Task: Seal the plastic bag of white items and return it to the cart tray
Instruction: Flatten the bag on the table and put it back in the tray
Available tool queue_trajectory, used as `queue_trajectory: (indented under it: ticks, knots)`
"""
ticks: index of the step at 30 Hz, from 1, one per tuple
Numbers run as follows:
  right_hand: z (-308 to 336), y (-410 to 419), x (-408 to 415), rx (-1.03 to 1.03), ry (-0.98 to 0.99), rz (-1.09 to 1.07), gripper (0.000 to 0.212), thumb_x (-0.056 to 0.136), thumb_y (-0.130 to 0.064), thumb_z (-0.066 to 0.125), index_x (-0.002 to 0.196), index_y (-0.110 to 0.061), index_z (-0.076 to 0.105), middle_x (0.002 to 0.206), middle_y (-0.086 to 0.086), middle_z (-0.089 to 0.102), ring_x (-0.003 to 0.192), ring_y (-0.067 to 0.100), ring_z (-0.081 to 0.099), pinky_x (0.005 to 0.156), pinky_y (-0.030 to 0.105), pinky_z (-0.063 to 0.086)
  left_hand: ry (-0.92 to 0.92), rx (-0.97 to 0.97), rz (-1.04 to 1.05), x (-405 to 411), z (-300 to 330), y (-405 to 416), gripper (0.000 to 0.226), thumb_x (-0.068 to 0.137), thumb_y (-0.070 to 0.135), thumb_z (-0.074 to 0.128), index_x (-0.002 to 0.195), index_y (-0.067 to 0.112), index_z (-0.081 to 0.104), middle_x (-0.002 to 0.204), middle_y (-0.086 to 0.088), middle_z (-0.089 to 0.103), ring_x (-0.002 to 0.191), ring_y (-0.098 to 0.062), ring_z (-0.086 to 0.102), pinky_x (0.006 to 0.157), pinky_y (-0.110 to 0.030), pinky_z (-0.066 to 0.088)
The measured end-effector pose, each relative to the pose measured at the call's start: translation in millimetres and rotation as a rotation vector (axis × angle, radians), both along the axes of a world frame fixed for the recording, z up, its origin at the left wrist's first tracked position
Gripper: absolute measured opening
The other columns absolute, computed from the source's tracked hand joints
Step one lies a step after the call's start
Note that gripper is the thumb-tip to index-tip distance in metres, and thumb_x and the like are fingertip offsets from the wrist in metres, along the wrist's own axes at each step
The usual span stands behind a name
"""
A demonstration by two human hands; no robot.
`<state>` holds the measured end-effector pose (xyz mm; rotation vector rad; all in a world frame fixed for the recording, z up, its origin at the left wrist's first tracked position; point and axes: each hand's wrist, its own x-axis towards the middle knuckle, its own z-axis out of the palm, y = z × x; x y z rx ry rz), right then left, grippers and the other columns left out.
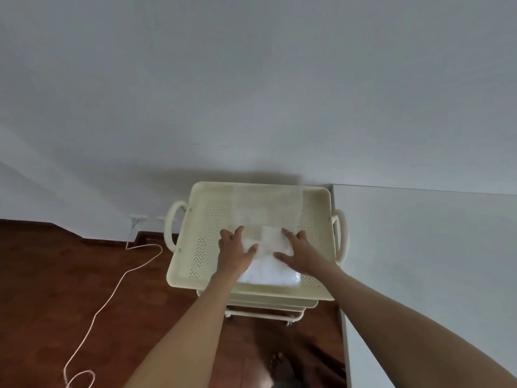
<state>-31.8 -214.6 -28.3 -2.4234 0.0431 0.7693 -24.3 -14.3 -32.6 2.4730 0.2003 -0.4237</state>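
While both hands press down, the scene reads as follows.
Object: clear plastic bag of white folded items [270, 264], lying flat in the cream perforated top tray [205, 245] of a tiered cart.
Long axis: runs away from the person, with the white contents at the near end and the empty transparent end [267, 205] reaching the tray's far rim.
Left hand [233, 249]: fingers spread and flat on the bag's left edge, gripping nothing.
Right hand [300, 252]: fingers spread and flat on the bag's right part, likewise pressing rather than pinching.
Key relation: the bag's far end, probably its opening, lies beyond both sets of fingertips; neither hand is clearly nearer.
Seal: cannot tell whether closed.
Surroundings: white cord [112, 287] on dark wooden floor [56, 275], well apart.
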Motion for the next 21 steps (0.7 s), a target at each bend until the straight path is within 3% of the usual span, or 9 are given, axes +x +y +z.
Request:
queue_trajectory:
  ticks: [8, 11, 14, 17, 21]
  knots:
    - [-20, 6, -8, -0.059, 0.051, 0.009, 0.08, 0.1, -0.054, 0.053, 0.164, -0.021, 0.016, 0.154, 0.015, 0.025, 0.135, 0.035, 0.048, 0.116, 0.046, 0.038, 0.087, 0.033, -0.036, -8, -18, 5, 0.066, 0.097, 0.045, 0.055, 0.152, 0.019, 0.029, 0.138, -0.012, 0.027, 0.129, -0.03, 0.035, 0.104, -0.043, 0.043]
    - [-21, 10, -10, -0.162, 0.028, 0.055, 0.077, 0.103, -0.058, 0.041, 0.165, -0.024, 0.01, 0.164, 0.016, 0.016, 0.146, 0.037, 0.035, 0.119, 0.051, 0.034, 0.039, 0.185, -0.121, -11, -16, 9, 0.062, 0.1, 0.05, 0.044, 0.151, 0.018, 0.029, 0.142, -0.014, 0.03, 0.129, -0.032, 0.04, 0.102, -0.046, 0.046]
    - [-20, 14, -13, -0.318, -0.033, 0.099, 0.075, 0.103, -0.066, 0.022, 0.165, -0.03, 0.0, 0.171, 0.015, 0.001, 0.154, 0.037, 0.019, 0.123, 0.051, 0.022, -0.066, 0.382, -0.182, -11, -11, 10, 0.059, 0.102, 0.052, 0.032, 0.15, 0.019, 0.03, 0.151, -0.016, 0.03, 0.133, -0.034, 0.039, 0.106, -0.045, 0.038]
    - [-15, 13, -14, -0.39, -0.091, 0.13, 0.078, 0.1, -0.07, 0.014, 0.164, -0.031, -0.009, 0.17, 0.011, -0.022, 0.159, 0.035, -0.006, 0.127, 0.05, 0.007, -0.051, 0.457, -0.243, -9, -2, 11, 0.064, 0.103, 0.056, 0.022, 0.157, 0.022, 0.019, 0.165, -0.015, 0.011, 0.152, -0.034, 0.013, 0.121, -0.047, 0.02]
    - [-5, 7, -15, -0.436, -0.174, 0.174, 0.08, 0.099, -0.072, 0.009, 0.163, -0.029, -0.013, 0.166, 0.006, -0.033, 0.153, 0.029, -0.03, 0.126, 0.049, -0.013, -0.058, 0.494, -0.27, -7, 10, 11, 0.071, 0.1, 0.061, 0.012, 0.16, 0.025, 0.003, 0.168, -0.011, -0.01, 0.154, -0.03, -0.015, 0.125, -0.047, -0.001]
